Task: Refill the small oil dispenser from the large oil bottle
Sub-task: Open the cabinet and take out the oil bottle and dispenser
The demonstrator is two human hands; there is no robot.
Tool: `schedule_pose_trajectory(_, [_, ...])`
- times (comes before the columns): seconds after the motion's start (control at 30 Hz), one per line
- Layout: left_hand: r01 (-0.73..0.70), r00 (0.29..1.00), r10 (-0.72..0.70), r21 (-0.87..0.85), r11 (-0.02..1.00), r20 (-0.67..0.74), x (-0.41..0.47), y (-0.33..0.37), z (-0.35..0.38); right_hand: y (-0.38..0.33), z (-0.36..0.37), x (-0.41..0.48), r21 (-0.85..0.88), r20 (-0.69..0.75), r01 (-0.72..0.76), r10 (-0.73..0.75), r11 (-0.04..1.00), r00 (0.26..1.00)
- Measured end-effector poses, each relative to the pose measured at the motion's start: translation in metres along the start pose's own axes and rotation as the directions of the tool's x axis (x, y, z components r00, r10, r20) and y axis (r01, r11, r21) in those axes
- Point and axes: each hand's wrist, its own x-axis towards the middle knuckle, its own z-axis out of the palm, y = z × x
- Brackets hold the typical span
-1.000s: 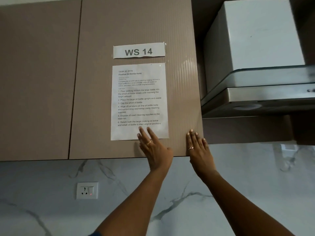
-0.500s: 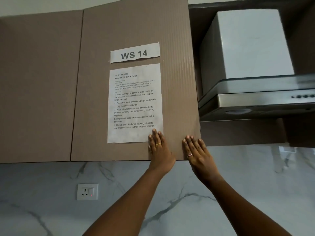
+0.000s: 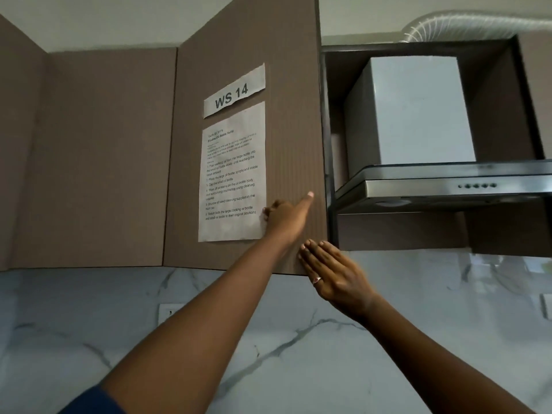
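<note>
The left hand (image 3: 283, 218) rests on the cabinet door (image 3: 295, 130), thumb stretched, bent fingers touching the instruction sheet (image 3: 233, 174) at its lower right corner, grasping nothing, while the right hand (image 3: 336, 276), flat and released, reaches the door's lower right corner beside the range hood (image 3: 448, 186), the oil bottles out of view.

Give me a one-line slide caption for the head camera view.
Left hand and right hand at a cabinet door bearing a WS 14 label and instruction sheet, beside a range hood.

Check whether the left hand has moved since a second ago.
Yes. The left hand has shifted right: before, it lay low on the instruction sheet; now it is at its right edge.
</note>
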Motion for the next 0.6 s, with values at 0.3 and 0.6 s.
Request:
schedule_pose_trajectory(0.3, [-0.059, 0.974, 0.068, 0.048, 0.997, -0.218, -0.060, 0.024, -0.100, -0.049, -0.076, 0.095, 0.254, -0.126, 0.007, 0.026, 0.967, 0.992])
schedule_pose_trajectory(0.6, [-0.129, 0.947, 0.187, 0.225, 0.966, -0.261, -0.093, 0.016, -0.190, -0.154, -0.108, 0.175, 0.635, 0.084, -0.521, 0.620, 0.570, 0.780])
